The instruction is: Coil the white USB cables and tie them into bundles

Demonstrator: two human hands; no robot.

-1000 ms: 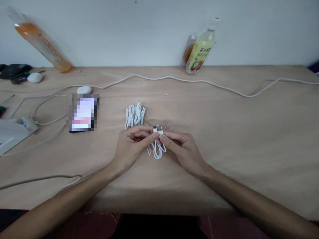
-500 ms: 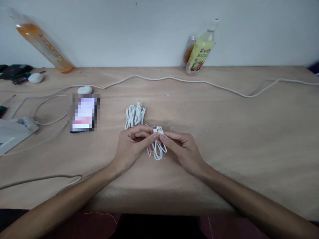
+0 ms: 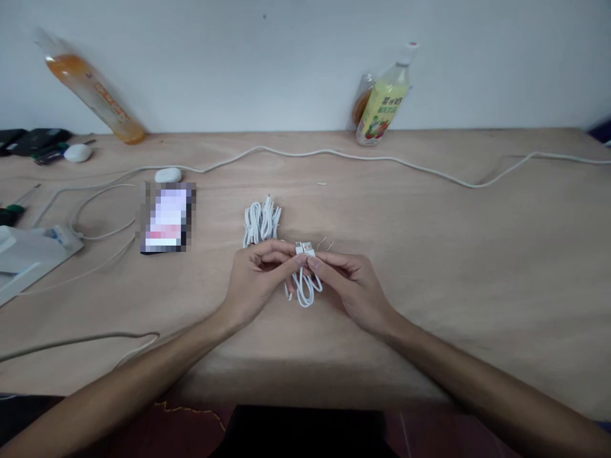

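Observation:
Between my two hands is a white USB cable [image 3: 305,296], its loops hanging below the fingers. Two metal USB plugs [image 3: 304,247] stick up side by side at the fingertips. My left hand [image 3: 258,273] pinches the plug end from the left, thumb on top. From the right, my right hand [image 3: 351,283] pinches the same end, its thumb close to the other. Part of the cable is hidden by the fingers. Just beyond my left hand lies a bundle of coiled white cables [image 3: 261,221] on the wooden table [image 3: 453,254].
A phone [image 3: 167,217] and a white earbud case [image 3: 168,175] lie left. One long white cable [image 3: 329,151] crosses the back. By the wall stand an orange drink bottle [image 3: 98,98] and a yellow-labelled bottle [image 3: 384,105]. Thin white scraps [image 3: 325,244] lie beyond my right hand.
The view has shifted slightly, so the things on the left appear a little further right. Both hands keep their pinch on the USB cable, with hardly any movement.

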